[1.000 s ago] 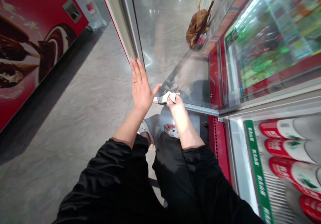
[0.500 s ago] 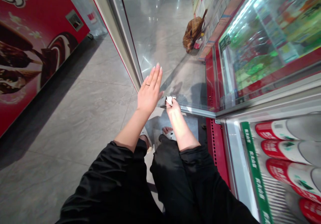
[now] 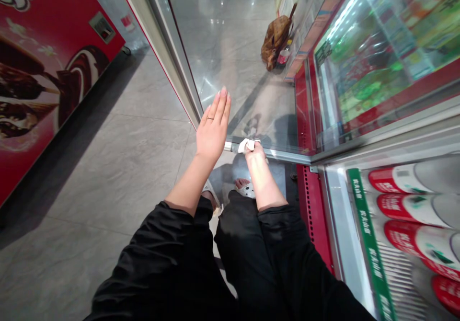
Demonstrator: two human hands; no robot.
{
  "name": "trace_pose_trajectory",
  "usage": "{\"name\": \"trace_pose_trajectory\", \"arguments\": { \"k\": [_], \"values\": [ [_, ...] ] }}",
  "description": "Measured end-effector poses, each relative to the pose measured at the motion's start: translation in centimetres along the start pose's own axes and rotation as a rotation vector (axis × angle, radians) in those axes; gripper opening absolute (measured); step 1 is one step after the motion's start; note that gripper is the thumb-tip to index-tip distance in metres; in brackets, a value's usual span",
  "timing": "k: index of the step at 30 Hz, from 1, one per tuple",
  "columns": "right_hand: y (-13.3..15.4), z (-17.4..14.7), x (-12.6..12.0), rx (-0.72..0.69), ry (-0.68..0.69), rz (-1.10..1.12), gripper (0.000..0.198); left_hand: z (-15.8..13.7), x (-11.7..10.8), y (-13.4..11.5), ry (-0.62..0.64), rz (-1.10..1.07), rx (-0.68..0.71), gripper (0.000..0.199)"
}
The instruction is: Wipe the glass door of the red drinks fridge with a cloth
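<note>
Fingers stretched and flat, my left hand (image 3: pixel 212 131) is at the frame side of an open glass door (image 3: pixel 244 86); whether its palm touches the glass I cannot tell. It wears a thin dark ring. Lower and to the right, my right hand (image 3: pixel 256 152) is closed on a crumpled white tissue or cloth (image 3: pixel 247 145), held by the glass near the door's bottom rail (image 3: pixel 276 155). The fingertips of that hand are partly hidden.
At right, the fridge holds several red-labelled bottles (image 3: pixel 398 206) behind a green shelf strip (image 3: pixel 366 235). A red ice-cream freezer (image 3: pixel 75 28) stands on the left. Through the glass I see a brown bag (image 3: pixel 275 40) and a small bottle (image 3: pixel 283 55) on the floor.
My right hand has slid slightly to the right along the bottom of the glass with the white tissue or cloth. The left hand stays nearly in place.
</note>
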State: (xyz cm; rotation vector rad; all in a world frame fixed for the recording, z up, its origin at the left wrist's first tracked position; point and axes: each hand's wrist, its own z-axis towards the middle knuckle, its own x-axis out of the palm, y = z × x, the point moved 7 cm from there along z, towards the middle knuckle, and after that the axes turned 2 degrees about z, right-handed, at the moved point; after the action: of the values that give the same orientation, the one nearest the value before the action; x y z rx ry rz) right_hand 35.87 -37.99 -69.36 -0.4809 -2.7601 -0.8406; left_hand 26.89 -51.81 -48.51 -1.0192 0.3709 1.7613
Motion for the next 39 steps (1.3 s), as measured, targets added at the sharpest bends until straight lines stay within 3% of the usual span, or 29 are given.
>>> {"name": "trace_pose_trajectory", "arguments": {
  "k": [10, 14, 18, 25, 32, 39],
  "values": [
    [-1.4, -1.6, 0.7, 0.002, 0.083, -0.025, 0.03, -0.1, 0.7, 0.3, 0.019, -0.029, -0.026, 0.079],
    [0.3, -0.9, -0.6, 0.0, 0.034, -0.026, 0.04, 0.0, 0.6, 0.3, 0.045, -0.036, -0.061, 0.077],
    [2.3, -0.2, -1.2, -0.032, 0.032, -0.013, 0.038, 0.2, 0.6, 0.5, 0.072, -0.083, -0.094, 0.074],
    [0.8, -1.0, 1.1, -0.014, 0.144, -0.011, 0.019, 0.7, 0.7, 0.4, 0.069, -0.114, -0.114, 0.073],
    [3.1, 0.6, -0.4, -0.032, 0.067, 0.02, 0.04, 0.7, 0.7, 0.1, 0.041, -0.094, -0.119, 0.074],
    [3.5, 0.3, -0.8, -0.098, 0.079, 0.04, 0.036, 0.6, 0.6, 0.1, 0.034, -0.087, -0.123, 0.074]
  ]
}}
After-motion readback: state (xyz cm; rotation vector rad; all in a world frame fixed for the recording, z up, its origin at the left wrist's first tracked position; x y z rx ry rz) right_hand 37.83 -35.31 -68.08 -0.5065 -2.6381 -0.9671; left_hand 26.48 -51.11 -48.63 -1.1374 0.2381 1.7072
